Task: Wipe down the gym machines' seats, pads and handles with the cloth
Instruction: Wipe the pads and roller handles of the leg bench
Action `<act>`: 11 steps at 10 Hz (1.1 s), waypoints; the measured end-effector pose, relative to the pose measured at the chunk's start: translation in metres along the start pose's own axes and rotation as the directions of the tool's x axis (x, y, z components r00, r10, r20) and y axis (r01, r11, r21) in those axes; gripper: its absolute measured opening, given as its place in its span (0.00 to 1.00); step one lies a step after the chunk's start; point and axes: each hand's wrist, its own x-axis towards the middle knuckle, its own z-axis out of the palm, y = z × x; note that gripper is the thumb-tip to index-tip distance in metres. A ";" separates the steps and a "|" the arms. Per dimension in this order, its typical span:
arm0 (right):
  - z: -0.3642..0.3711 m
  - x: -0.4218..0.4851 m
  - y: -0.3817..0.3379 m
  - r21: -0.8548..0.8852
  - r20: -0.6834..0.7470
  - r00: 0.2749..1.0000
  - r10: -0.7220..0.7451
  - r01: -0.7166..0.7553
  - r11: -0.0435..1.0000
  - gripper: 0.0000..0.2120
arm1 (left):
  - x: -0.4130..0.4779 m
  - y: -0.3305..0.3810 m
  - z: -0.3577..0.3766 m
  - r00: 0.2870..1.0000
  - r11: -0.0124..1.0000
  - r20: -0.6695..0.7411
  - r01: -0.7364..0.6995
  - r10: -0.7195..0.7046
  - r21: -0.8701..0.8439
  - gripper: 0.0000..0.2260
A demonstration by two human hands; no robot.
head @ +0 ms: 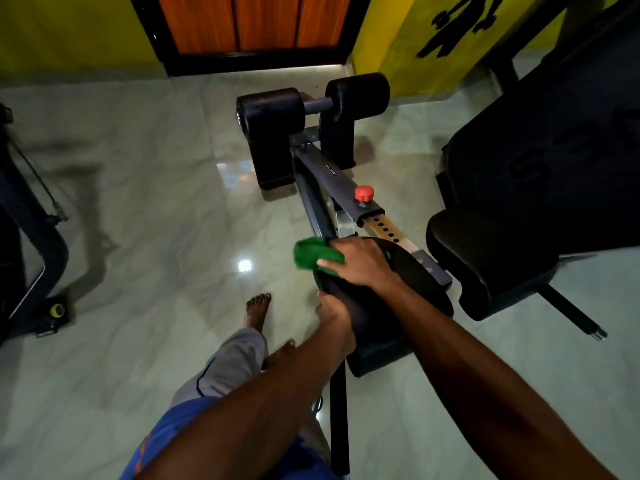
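A green cloth (310, 252) lies bunched on the far end of a black pad (412, 271) of a low gym machine in the middle of the view. My right hand (358, 263) lies over the cloth with its fingers curled on it, pressing it onto the pad. My left hand (334, 311) grips the pad's near left edge, fingers wrapped under it. Two black roller pads (273, 110) sit at the machine's far end on a grey bar.
A red adjustment knob (363, 194) stands on the grey frame beam (329, 171) beyond the pad. A large black seat (519, 209) of another machine is at the right. Another machine's frame (38, 237) is at the left. My bare feet (256, 310) stand on the glossy tile floor.
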 end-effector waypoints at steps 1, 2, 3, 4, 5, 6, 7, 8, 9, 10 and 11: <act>-0.005 0.014 -0.006 -0.078 0.023 0.979 0.203 -0.200 0.977 0.24 | 0.011 -0.004 0.001 0.993 0.996 -0.111 0.046 -0.037 0.082 0.29; 0.005 0.011 -0.017 0.036 0.167 0.975 -0.145 0.141 0.989 0.22 | -0.017 -0.001 -0.001 0.999 0.987 0.022 0.036 -0.040 0.159 0.26; -0.001 0.011 -0.007 0.052 0.158 0.968 -0.194 0.188 0.981 0.25 | -0.005 -0.003 0.001 0.998 0.984 -0.063 -0.002 0.014 0.176 0.24; -0.010 0.023 0.013 -0.015 0.170 0.985 -0.007 0.010 1.000 0.26 | 0.000 -0.005 -0.001 0.988 0.988 -0.149 -0.016 0.039 0.154 0.26; -0.017 0.029 0.040 -0.030 0.172 0.969 0.178 -0.175 0.984 0.31 | 0.009 -0.014 -0.003 0.988 0.991 -0.151 -0.004 0.025 0.131 0.34; -0.025 0.022 0.078 0.062 0.198 0.897 0.396 -0.415 0.908 0.35 | 0.038 -0.029 -0.006 0.983 0.990 -0.181 0.007 0.019 0.138 0.44; -0.028 0.005 0.095 0.161 0.232 0.839 0.492 -0.532 0.831 0.35 | 0.036 -0.030 -0.006 0.986 0.987 -0.169 0.031 -0.004 0.156 0.42; -0.026 -0.014 0.084 0.081 0.177 0.902 0.394 -0.413 0.907 0.30 | 0.016 -0.017 -0.006 0.989 0.992 -0.149 0.019 0.000 0.123 0.40; -0.034 -0.030 0.087 0.077 0.167 0.944 0.284 -0.300 0.951 0.26 | 0.031 -0.026 -0.009 0.982 0.988 -0.190 0.012 0.018 0.152 0.41; -0.043 -0.038 0.102 0.180 0.283 0.925 0.255 -0.312 0.933 0.28 | 0.045 -0.031 -0.011 0.977 0.986 -0.213 0.033 0.002 0.162 0.42; -0.041 -0.047 0.095 0.174 0.222 0.928 0.299 -0.340 0.924 0.28 | 0.037 -0.024 -0.009 0.980 0.983 -0.193 0.000 0.036 0.186 0.39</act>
